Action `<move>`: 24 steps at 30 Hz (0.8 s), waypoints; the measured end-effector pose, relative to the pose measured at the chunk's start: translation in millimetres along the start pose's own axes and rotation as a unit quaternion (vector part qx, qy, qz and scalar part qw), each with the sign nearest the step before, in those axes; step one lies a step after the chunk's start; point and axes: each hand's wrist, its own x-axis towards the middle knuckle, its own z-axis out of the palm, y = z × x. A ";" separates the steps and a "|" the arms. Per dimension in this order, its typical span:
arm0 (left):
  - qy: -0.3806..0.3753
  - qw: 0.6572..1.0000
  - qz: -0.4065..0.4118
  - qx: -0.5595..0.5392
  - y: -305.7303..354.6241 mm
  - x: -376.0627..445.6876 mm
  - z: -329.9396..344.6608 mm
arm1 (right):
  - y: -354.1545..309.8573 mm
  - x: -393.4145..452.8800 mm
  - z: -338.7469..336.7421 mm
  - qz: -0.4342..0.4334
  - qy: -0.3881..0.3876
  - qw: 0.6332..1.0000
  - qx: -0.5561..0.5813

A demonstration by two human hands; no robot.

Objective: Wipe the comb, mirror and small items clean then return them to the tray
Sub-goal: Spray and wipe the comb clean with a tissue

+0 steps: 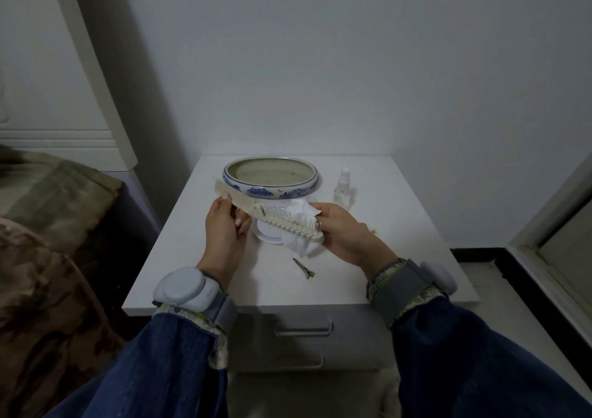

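Head view: left hand [226,231] grips the comb [272,217] by its handle; right hand [347,235] closes a cloth [299,225] around the teeth. Beneath both hands, a clip [304,268].

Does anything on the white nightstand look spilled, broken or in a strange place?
Nothing looks spilled or broken. The hair clip lies loose on the nightstand, not in the blue-and-white tray, but that fits cleaning in progress. The spray bottle stands upright.
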 end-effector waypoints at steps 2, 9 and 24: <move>0.002 1.000 0.001 0.005 0.1 0.3 0.2 | 1.2 1.6 -1.8 -0.009 0.014 1.000 0.013; 0.005 1.000 0.011 0.007 0.0 1.3 -0.1 | -1.3 3.4 -1.6 -0.049 0.072 0.994 0.068; 0.057 0.998 0.012 -0.038 3.5 1.7 -1.8 | 6.3 0.6 -12.9 0.000 0.007 1.000 0.022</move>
